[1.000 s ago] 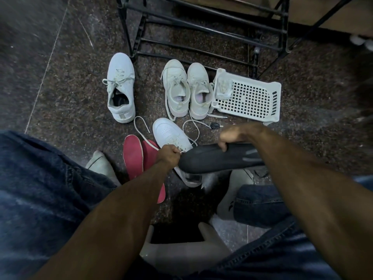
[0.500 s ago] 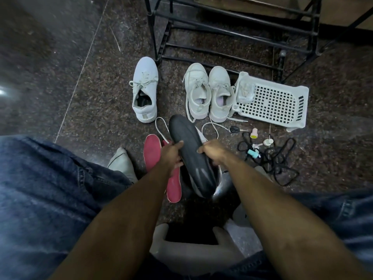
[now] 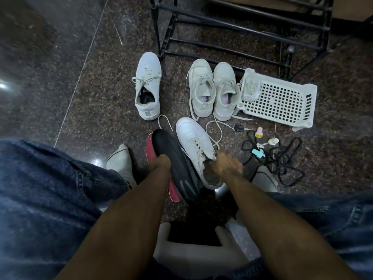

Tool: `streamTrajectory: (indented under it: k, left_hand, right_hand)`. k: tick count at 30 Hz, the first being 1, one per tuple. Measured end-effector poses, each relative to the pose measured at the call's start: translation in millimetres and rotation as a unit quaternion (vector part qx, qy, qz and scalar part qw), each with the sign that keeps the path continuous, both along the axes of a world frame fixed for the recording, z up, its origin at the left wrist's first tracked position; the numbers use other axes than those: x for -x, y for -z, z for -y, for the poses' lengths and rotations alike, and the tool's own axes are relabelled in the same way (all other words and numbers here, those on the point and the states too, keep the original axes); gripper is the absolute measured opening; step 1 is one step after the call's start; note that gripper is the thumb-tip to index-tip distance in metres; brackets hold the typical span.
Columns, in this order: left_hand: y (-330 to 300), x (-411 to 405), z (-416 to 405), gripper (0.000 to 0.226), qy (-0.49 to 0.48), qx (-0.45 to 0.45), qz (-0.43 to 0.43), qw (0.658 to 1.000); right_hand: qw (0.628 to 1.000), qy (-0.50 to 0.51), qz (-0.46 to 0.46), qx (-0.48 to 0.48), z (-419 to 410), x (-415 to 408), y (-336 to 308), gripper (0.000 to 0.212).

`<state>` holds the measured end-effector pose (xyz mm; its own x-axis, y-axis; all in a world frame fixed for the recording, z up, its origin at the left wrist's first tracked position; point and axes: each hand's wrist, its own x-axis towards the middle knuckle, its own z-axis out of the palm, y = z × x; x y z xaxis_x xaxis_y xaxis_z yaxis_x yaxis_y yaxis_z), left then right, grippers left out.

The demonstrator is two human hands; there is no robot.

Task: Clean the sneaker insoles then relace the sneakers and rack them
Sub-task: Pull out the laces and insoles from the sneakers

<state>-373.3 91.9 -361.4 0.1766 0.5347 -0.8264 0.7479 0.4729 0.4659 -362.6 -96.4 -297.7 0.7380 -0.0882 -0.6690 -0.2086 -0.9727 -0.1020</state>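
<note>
Head view, 1 frame.

Left hand [image 3: 160, 163]: gripping the long black rubbery insole [image 3: 177, 168] at its middle, fingers curled round the edge; the insole is angling from beyond the knuckles back toward the body.

Right hand [image 3: 228, 165]: blurred, reaching at the heel opening of the white leather sneaker [image 3: 194, 147] just beside the insole; whether it is pinching the collar or only touching it, cannot tell.

Under the left hand: red flat insoles [image 3: 150, 146] lying on the dark speckled stone floor [image 3: 90, 98].

Beyond both hands: 1 pale canvas sneaker [image 3: 148, 85], 1 cream laced pair [image 3: 212, 89], white perforated plastic basket [image 3: 282, 100], black metal rack [image 3: 232, 27].

Right of the right hand: loose black laces [image 3: 282, 158].

Progress, judged: insoles are sitting out, the white sneaker's lace is trailing loose, and 0 shoes are sitting on the rack bars in view; refitting, relacing and racking are remaining.
</note>
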Motion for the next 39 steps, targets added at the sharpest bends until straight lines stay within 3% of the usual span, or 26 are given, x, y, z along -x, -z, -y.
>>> streamTrajectory:
  k: [2, 6, 10, 13, 16, 19, 22, 25, 27, 30, 34, 37, 39]
  left_hand:
    - [6.5, -2.4, -2.5, 0.037, 0.018, 0.023, -0.027, 0.999]
    - [8.4, -3.2, -13.7, 0.042, 0.144, 0.076, -0.055, 0.985]
    - [-13.0, 3.0, -5.3, 0.039, 0.189, 0.082, -0.081, 0.975]
    - [-31.4, 6.0, 10.3, 0.029, 0.267, 0.131, -0.109, 0.949]
    - [-44.4, 3.7, 28.0, 0.017, 0.320, 0.175, -0.080, 0.928]
    - [-50.1, -5.6, 36.7, 0.022, 0.323, 0.180, -0.052, 0.928]
    - [-39.6, -21.8, 20.7, 0.024, 0.330, 0.106, -0.027, 0.938]
    - [-15.4, -36.6, -9.1, 0.005, 0.300, 0.016, -0.005, 0.954]
    - [9.4, -44.4, -29.7, 0.015, 0.257, -0.031, 0.006, 0.966]
    - [-29.3, -61.3, -40.2, 0.033, 0.192, -0.146, 0.017, 0.970]
    - [-61.2, -92.9, -49.0, 0.040, 0.257, -0.293, 0.066, 0.918]
    - [-60.3, -112.9, -51.0, 0.044, 0.387, -0.387, 0.042, 0.836]
    - [-54.5, -126.4, -56.8, 0.040, 0.475, -0.401, -0.004, 0.783]
  right_hand:
    - [0.998, -0.055, 0.010, -0.006, 8.8, -12.8, -3.7, 0.023]
    - [0.991, -0.117, -0.013, -0.056, 35.7, -62.5, -32.0, 0.021]
    - [0.988, -0.096, 0.015, -0.119, 57.9, -113.4, -77.7, 0.017]
    - [0.984, -0.081, 0.046, -0.150, 60.8, -136.4, -105.2, 0.015]
    - [0.979, -0.055, 0.076, -0.182, 54.5, -144.6, -112.0, 0.020]
    - [0.972, -0.018, 0.084, -0.219, 45.2, -138.5, -103.7, 0.024]
    - [0.966, 0.008, 0.095, -0.239, 34.3, -126.1, -86.4, 0.038]
    - [0.965, 0.035, 0.097, -0.242, 22.7, -117.2, -68.7, 0.045]
    - [0.963, 0.044, 0.104, -0.244, 14.1, -115.9, -59.7, 0.043]
    - [0.953, 0.061, 0.123, -0.271, -0.8, -123.5, -57.3, 0.035]
    - [0.927, 0.103, 0.165, -0.322, -31.9, -147.1, -67.7, 0.042]
    - [0.931, 0.122, 0.148, -0.310, -60.2, -171.5, -67.9, 0.029]
    - [0.941, 0.124, 0.111, -0.293, -75.0, -185.4, -62.8, 0.020]
